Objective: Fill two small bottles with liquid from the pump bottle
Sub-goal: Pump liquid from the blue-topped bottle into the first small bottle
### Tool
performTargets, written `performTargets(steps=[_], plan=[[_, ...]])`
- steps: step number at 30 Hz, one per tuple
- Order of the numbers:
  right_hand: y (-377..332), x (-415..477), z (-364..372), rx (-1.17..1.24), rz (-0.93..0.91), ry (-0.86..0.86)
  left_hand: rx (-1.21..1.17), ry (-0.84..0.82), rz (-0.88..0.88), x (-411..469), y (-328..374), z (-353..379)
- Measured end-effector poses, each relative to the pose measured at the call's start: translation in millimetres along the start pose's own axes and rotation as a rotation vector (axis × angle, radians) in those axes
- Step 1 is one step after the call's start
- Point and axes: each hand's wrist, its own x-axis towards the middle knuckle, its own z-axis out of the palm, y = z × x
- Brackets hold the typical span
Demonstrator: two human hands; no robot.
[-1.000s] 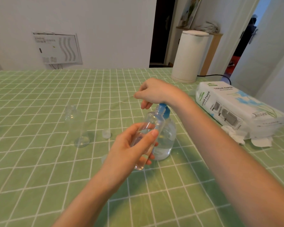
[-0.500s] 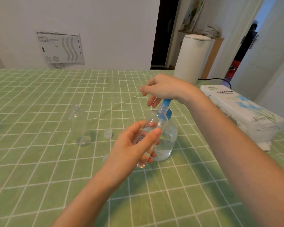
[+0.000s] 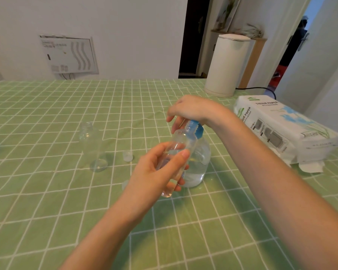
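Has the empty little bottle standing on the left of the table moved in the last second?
No. The empty bottle stands just as far left of the small loose cap as before; only the camera has shifted.

The left hand (image 3: 154,172) grips a small clear plastic bottle (image 3: 180,139), tilted, with its mouth at the blue pump head (image 3: 196,128) of a round clear pump bottle (image 3: 200,158). The right hand (image 3: 191,109) rests on the pump head. A second clear small bottle (image 3: 90,145) stands upright to the left on the green checked tablecloth (image 3: 47,191).

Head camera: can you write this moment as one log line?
left hand: grips small bottle by pump head | right hand: rests on pump head | other bottle: stands uncapped
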Motion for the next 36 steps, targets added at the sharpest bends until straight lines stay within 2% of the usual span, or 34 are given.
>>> performTargets(steps=[14,36], plan=[[-5,0,-8,-0.032,-0.042,0.052,0.009,0.000,0.010,0,2,0],[-2,-3,3,-0.020,-0.011,0.026,0.008,0.015,-0.020,0,0,0]])
